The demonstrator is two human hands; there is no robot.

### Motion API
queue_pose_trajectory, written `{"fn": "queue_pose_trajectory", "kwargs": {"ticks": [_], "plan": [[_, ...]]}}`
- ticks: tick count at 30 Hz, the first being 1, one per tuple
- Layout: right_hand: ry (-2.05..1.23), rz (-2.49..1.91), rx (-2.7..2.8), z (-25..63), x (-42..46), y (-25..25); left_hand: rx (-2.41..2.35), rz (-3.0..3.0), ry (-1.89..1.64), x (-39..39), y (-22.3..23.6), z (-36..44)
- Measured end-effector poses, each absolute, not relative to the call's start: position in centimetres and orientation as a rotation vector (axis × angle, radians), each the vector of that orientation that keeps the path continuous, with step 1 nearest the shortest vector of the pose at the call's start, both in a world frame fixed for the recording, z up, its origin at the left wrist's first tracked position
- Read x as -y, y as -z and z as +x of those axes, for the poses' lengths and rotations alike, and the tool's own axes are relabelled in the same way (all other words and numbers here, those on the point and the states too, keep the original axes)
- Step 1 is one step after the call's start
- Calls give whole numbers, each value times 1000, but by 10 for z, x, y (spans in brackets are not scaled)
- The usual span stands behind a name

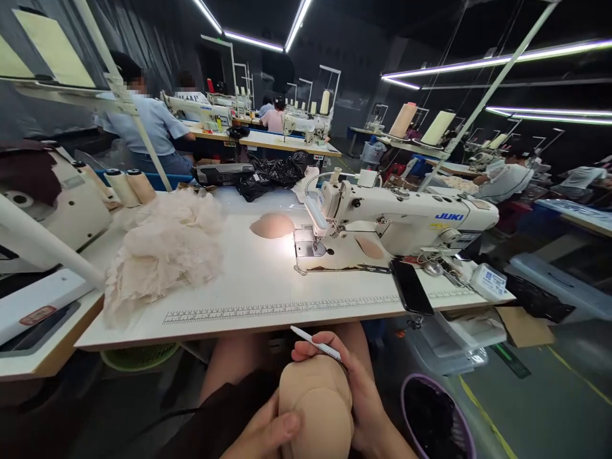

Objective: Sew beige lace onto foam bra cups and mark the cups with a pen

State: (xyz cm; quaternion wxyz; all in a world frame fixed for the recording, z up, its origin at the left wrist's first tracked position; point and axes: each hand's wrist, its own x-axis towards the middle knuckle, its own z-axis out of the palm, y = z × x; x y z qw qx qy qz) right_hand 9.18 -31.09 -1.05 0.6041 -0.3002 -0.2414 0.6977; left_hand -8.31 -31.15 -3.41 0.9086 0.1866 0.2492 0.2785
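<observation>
Holds a stack of smooth, tan, rounded, cup-like pieces (318,414) low over the lap, in front of the near edge of the white table (248,280). Grips it from both sides, with the hands apart and the stack between. Has the left hand (270,430) bent partly closed on the left side, with the thumb pressed flat on the top piece; cannot tell where the hidden fingers go. Has the right hand (358,382) partly curled along the other side, and pinches a thin white pen (315,342) in the bent fingers, just above the top of the stack. Points the pen's tip up and to the left, toward the table.

On the table, shows a big heap of thin, crinkly, pale cream cloth (167,242) to the left. Shows a tan, rounded piece (273,225) lying just left of the needle of a white sewing machine (411,213) with blue letters, and a smaller tan, leaf-shaped piece (368,247) on the machine's flat base. Has a flat black phone (411,287) near the front edge, and black ruler marks (287,309) running along that edge.
</observation>
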Motion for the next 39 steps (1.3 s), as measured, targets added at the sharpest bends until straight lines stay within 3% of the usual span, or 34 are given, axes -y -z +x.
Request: {"fn": "queue_pose_trajectory", "kwargs": {"ticks": [12,28,34,39], "plan": [[-1416,-826,419,80,348,43,-657,623,-603,330,51,-88],[-1373,-990,482,94,376,64,-594,745,-303,313,60,-78],[-1355,-895,175,108,370,97,-244,720,-122,296,83,-79],[-1301,-856,74,112,364,120,-450,976,-204,294,111,-60]]}}
